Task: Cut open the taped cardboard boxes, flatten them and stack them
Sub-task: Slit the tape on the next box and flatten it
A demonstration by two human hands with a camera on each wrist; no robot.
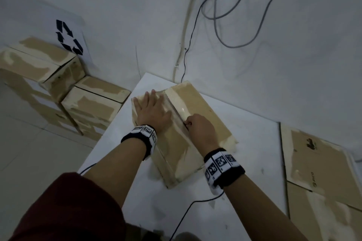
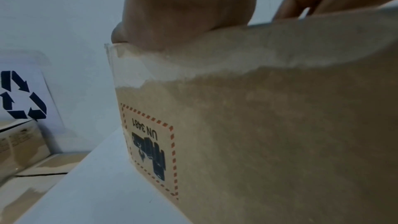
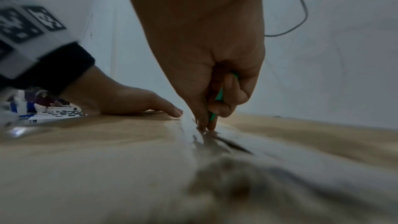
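Observation:
A taped cardboard box (image 1: 203, 107) lies on the white table (image 1: 254, 143). My left hand (image 1: 151, 110) presses flat on the box top's left half, fingers spread. My right hand (image 1: 197, 123) grips a green-handled cutter (image 3: 218, 98) with its tip on the taped centre seam (image 1: 176, 109) of the box. In the right wrist view a dark slit (image 3: 232, 144) runs along the seam behind the cutter tip. The left wrist view shows the box side (image 2: 258, 134) with a UN 3481 label (image 2: 148, 147), and my left hand's (image 2: 189, 9) palm on its top edge.
Several taped boxes (image 1: 49, 76) are stacked on the floor at left, by a recycling sign (image 1: 68, 36) on the wall. Flattened cardboard (image 1: 321, 164) lies at the table's right. Cables (image 1: 221, 31) hang on the wall behind, and a thin black cable (image 1: 186, 211) crosses the table's front.

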